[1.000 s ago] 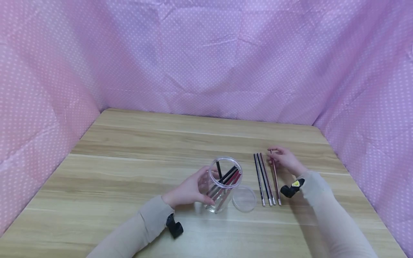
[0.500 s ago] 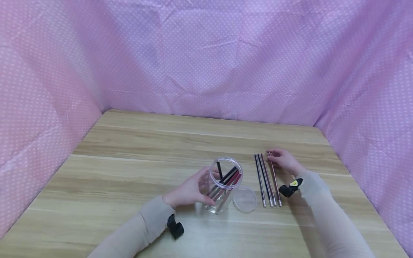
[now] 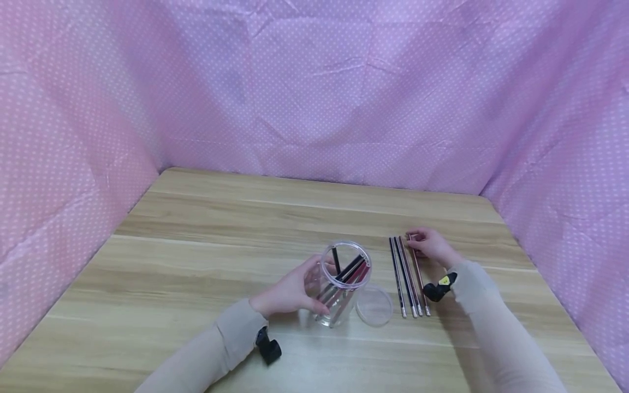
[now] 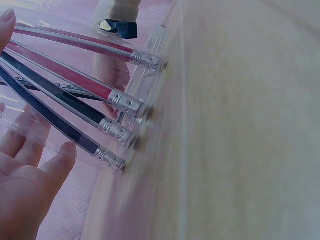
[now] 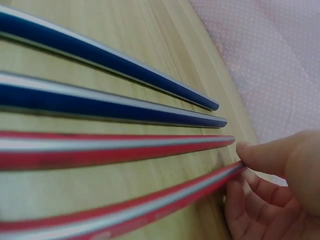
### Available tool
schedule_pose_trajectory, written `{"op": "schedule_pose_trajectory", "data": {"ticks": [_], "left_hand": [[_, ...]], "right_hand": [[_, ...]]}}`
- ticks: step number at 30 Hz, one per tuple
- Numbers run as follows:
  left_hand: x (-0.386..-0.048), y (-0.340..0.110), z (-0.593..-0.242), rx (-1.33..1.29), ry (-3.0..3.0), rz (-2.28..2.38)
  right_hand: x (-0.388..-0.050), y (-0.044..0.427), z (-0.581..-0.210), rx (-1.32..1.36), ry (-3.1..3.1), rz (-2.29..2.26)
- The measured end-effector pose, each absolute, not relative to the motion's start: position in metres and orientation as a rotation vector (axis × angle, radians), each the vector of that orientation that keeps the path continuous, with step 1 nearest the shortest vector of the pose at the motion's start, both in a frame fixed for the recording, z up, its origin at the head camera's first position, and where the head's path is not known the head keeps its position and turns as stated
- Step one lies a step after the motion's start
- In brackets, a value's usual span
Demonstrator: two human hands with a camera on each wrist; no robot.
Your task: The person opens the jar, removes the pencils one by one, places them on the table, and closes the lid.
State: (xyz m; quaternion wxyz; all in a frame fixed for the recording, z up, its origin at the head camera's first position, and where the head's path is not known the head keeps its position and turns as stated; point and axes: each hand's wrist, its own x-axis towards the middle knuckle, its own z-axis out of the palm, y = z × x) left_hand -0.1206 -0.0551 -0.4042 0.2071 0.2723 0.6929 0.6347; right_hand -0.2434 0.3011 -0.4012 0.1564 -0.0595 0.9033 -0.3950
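Pencils (image 5: 115,149) lie in a row of four on the wood-grain table (image 3: 221,218), to the right of the clear jar (image 3: 346,244), past its round lid (image 3: 374,305). Two are blue and two red, striped with silver; the blue pair is nearer the jar. Farthest from the jar is the outer red pencil (image 5: 130,207), whose far end the right hand (image 3: 432,245) pinches between thumb and fingers. At the jar's left side the left hand (image 3: 290,289) grips its wall, the thumb in front and fingers round the back. Inside the open, upright jar lean five more pencils (image 4: 70,75), two red and three dark, their metal-banded ends down at its base. Just to the right of the jar the lid lies flat; whether they touch, I cannot tell. Behind the jar and out to both its sides hangs pink dotted cloth (image 3: 314,82). Pale sleeves (image 3: 231,333) reach in on either side of the jar.
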Motion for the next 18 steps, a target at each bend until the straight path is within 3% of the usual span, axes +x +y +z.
{"op": "schedule_pose_trajectory", "data": {"ticks": [18], "left_hand": [[-0.1180, -0.0530, -0.4030, 0.771, 1.974, 1.745]], "right_hand": [[-0.2477, 0.2969, -0.4058, -0.171, 2.679, -1.016]]}}
